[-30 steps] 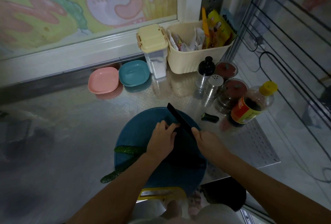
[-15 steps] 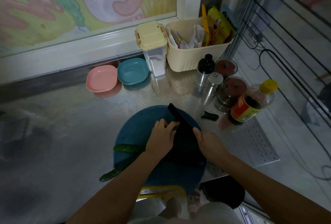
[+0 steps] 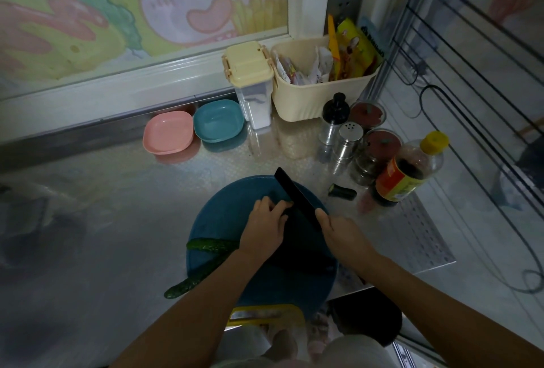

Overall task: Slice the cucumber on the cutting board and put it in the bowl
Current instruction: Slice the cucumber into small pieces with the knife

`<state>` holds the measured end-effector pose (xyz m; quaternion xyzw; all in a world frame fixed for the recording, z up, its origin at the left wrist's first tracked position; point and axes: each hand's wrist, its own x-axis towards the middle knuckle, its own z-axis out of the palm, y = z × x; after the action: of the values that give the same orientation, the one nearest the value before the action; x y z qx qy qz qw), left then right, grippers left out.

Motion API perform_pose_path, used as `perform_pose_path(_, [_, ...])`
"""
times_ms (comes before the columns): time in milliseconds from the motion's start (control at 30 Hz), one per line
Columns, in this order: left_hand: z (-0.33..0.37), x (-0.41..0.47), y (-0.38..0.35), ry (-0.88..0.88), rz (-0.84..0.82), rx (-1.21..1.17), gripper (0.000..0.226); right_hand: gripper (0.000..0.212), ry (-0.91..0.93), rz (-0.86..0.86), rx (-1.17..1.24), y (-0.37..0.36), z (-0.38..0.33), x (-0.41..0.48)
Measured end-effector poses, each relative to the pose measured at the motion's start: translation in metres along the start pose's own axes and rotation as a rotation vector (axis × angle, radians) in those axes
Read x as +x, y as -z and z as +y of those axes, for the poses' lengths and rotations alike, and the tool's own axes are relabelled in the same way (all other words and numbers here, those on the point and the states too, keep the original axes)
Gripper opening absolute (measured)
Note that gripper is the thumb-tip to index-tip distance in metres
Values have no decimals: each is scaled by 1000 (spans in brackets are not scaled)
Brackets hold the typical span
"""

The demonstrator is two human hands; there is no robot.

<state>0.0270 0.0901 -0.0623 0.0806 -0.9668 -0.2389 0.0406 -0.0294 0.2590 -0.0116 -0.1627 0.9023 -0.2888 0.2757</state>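
- The left hand (image 3: 265,228) has its fingertips (image 3: 280,206) just beside the blade of the knife (image 3: 298,195). If the blade comes down a little to the left, it may cut them.
- What this hand presses is hidden under it, so one cannot tell whether its curled fingers hold a piece. A round piece could roll under the cut and make the blade slip.
- One cucumber (image 3: 212,245) lies on the left part of the board (image 3: 223,214). A second cucumber (image 3: 190,284) hangs over the near-left edge of the board, above the bench (image 3: 103,220). The left forearm passes over both and may push them off.
- The pink bowl (image 3: 167,132) and the teal bowl (image 3: 219,120) stand far, well apart from the board, so slices may drop on the way.
- The left hand is palm down, with its knuckles toward the blade.
- The right hand (image 3: 343,233) has its fingers closed around the knife handle, with one finger forward at the root of the blade. The blade points far and left.
- Both forearms come from the near side and meet over the board.
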Motion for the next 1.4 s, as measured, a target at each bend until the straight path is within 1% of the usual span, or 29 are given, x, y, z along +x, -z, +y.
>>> perform_pose_path(100, [0,0,0,3,5,-1,25,55,-3,-16,11,1,0,1])
perform_pose_path(267, [1,1,1,10,-9,1,25,51,30,-9,-66,-4,-1,1])
perform_pose_path(367, [2,2,1,11,-21,-8,27,53,13,-19,-75,-9,-3,6])
perform_pose_path(467, [2,2,1,13,-26,-14,28,52,6,-34,-53,-13,-3,12])
perform_pose_path(600, [1,1,1,12,-27,-26,29,49,-18,4,-40,-13,1,14])
perform_pose_path(933, [2,0,2,10,-3,-30,27,56,9,29,72,-7,2,7])
perform_pose_path(1067, [2,-1,3,5,2,-24,27,55,6,-13,71,-3,1,7])
perform_pose_path(1267, [1,0,3,3,-2,-3,27,58,10,0,133,-4,5,7])
perform_pose_path(1400, [2,0,3,8,-11,-5,27,57,10,-11,110,-5,6,8])
